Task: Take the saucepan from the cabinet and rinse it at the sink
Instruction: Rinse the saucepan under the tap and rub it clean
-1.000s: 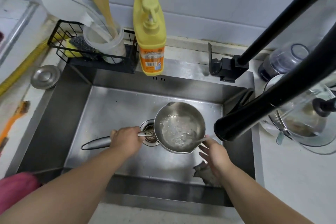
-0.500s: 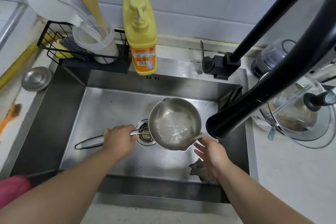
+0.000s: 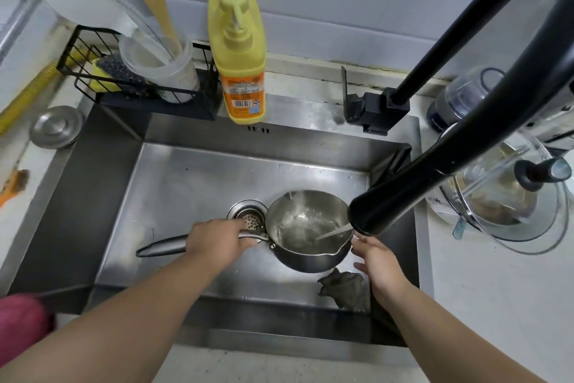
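Since half a second ago the saucepan (image 3: 306,229) has shifted toward 3 o'clock and now sits directly beneath the black faucet (image 3: 403,196) spout, tilted with its open mouth toward the camera. Water streams into its bowl and churns there. It is held inside the steel sink (image 3: 192,177), just right of the drain strainer (image 3: 248,218).

Left hand (image 3: 217,239) is clamped around the pan's long handle near the bowl; the handle's far end projects toward 9 o'clock. Right hand (image 3: 372,261) has fingers spread, fingertips at the pan's rim at 3 o'clock; actual contact cannot be confirmed.

Obstructions: the faucet spout covers the pan's right rim. A crumpled dark cloth (image 3: 341,286) lies on the sink floor at 5 o'clock of the pan, partly behind the right wrist.

Surroundings: yellow soap bottle (image 3: 239,50) at 12 o'clock on the sink ledge; black wire rack (image 3: 102,93) at 10 o'clock holding a utensil cup (image 3: 161,69); a glass lid (image 3: 509,196) at 3 o'clock, partly cut off by the faucet.
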